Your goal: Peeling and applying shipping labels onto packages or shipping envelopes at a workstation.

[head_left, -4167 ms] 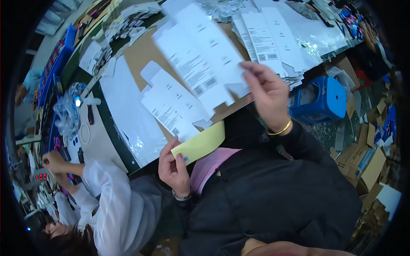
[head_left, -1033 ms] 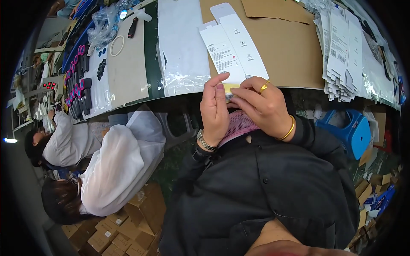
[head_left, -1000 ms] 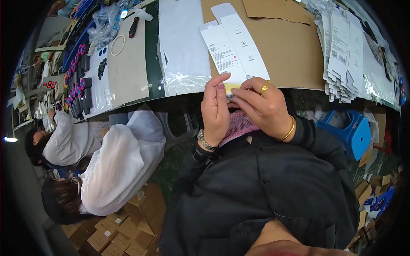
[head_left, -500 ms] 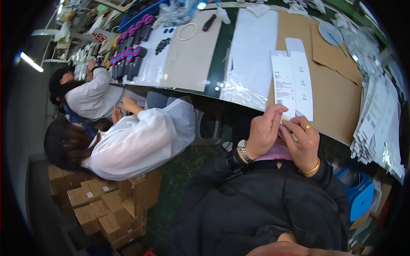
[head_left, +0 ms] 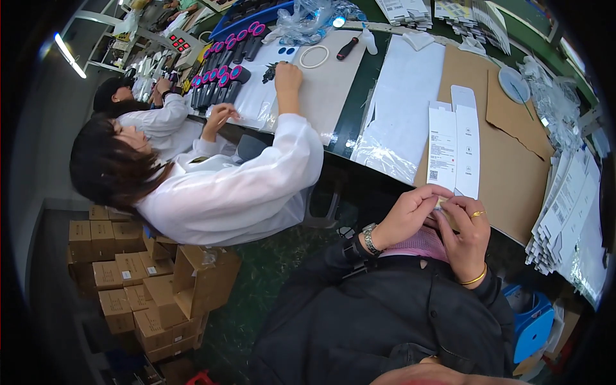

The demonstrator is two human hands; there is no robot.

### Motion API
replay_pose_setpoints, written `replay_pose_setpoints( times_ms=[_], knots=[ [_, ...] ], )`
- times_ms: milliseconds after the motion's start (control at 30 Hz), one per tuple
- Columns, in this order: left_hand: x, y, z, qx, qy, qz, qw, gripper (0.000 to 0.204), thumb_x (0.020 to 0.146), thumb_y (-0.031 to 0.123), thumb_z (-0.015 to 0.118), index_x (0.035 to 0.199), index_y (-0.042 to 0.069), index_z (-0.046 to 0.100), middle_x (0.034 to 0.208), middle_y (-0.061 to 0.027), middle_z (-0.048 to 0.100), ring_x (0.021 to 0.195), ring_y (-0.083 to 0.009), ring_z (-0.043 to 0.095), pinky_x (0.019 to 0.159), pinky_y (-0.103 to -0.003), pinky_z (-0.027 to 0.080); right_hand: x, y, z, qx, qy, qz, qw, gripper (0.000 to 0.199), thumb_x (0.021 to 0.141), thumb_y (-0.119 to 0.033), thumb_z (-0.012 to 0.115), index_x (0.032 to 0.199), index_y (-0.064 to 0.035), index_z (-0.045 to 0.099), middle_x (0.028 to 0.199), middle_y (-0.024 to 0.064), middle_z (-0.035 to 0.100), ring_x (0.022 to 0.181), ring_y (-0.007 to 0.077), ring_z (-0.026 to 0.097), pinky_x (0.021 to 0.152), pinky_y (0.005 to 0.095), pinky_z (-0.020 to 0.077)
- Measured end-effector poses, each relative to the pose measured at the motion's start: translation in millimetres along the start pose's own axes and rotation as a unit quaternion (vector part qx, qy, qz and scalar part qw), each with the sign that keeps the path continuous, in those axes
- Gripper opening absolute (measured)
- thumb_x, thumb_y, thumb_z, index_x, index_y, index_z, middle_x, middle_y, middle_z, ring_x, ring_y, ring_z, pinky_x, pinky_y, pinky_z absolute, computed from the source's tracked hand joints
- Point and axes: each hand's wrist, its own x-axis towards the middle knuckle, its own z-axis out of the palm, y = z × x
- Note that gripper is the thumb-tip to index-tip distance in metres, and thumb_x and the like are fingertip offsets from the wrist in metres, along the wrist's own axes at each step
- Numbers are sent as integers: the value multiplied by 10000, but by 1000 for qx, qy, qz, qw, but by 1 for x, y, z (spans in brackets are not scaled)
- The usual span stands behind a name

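A long green bench runs through a packing room, covered with brown cardboard sheets, clear plastic bags and stacks of flat white cartons at the right end. At the near edge, the person's left hand and right hand meet just below the bench, fingertips pinched together on a small pale item held between them; it is mostly hidden by the fingers, so what it is cannot be told. A watch sits on the left wrist, a gold ring and bangle on the right hand. Just above the hands, two unfolded white cartons lie side by side on the cardboard. To the left, a co-worker in a white coat leans over the bench, one hand reaching to small dark parts near a white ring and a black-handled screwdriver. Further along, a second worker sits by rows of black and pink tools. Brown boxes are stacked on the floor behind them, and a blue stool stands at the lower right.
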Motion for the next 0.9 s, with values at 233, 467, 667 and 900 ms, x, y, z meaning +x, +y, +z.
replay_pose_setpoints(
  times_ms=[233,467,667,900],
  knots=[
    [-3,0,0,10,-37,-33,999,413,1225,133,438,1610,31,546,1471,-66,657,1287,-123,668,1041,-310,638,-1,-2,-10,11,-20,-20,1000,267,850,9,879,1101,6,786,1122,138,736,1000,343,713,845,420,575],
    [-8,-1,2,-28,-34,-47,998,436,1237,169,433,1651,55,509,1560,-67,584,1365,-135,618,1081,-324,621,-1,-4,-10,10,2,-7,1000,261,859,13,877,1103,14,785,1143,141,733,1002,343,713,857,418,576],
    [-7,-7,9,-19,-23,-30,999,447,1236,179,438,1671,90,485,1492,-50,615,1295,-109,620,1009,-279,606,-2,0,-11,12,-11,-17,1000,237,877,43,856,1099,29,773,1138,148,727,1005,341,714,844,405,594],
    [-3,-7,7,25,-57,-14,998,470,1244,182,419,1702,82,444,1571,-73,569,1402,-145,588,1130,-330,585,-1,7,-8,37,-8,-2,999,191,894,65,835,1056,44,736,1136,158,720,997,339,716,833,394,610]
  ],
)
